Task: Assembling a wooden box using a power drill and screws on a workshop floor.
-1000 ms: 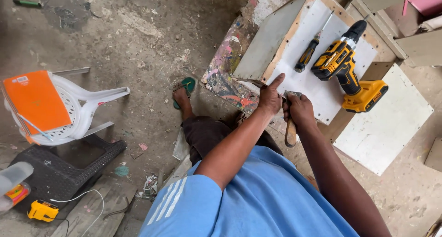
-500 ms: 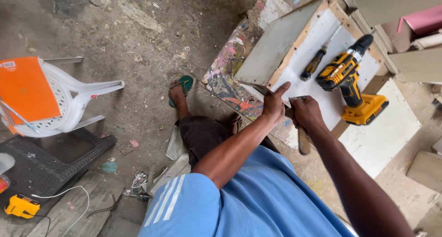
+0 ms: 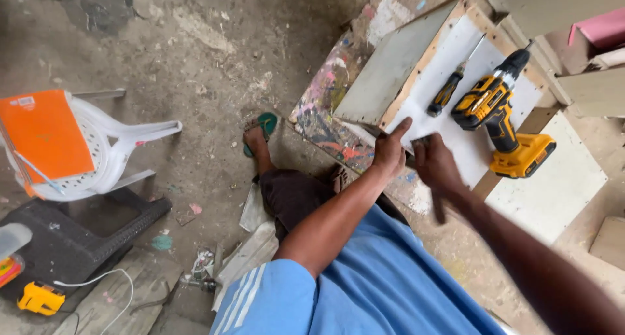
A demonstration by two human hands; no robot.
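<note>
My left hand [image 3: 389, 151] rests on the near edge of a white board [image 3: 435, 80] set in a wooden frame, index finger stretched out and the other fingers curled. Whether it pinches something small is hidden. Right beside it, my right hand [image 3: 435, 166] is closed around a tool with a wooden handle [image 3: 438, 209] that sticks out below the fist; its head is hidden. On the board lie a yellow-and-black cordless drill [image 3: 498, 117] and a black-and-yellow screwdriver [image 3: 445, 95], just beyond both hands.
A grey panel [image 3: 390, 68] leans at the board's left. A second white board [image 3: 560, 185] lies to the right, with a pink box [image 3: 602, 26] behind it. A white plastic chair [image 3: 120, 156] carrying an orange book [image 3: 45, 133] stands left, above a black stool [image 3: 71, 244].
The view has shifted, so the chair sits further left. Both hands stay together at the board's near edge, and the right hand with its tool has dropped slightly lower.
</note>
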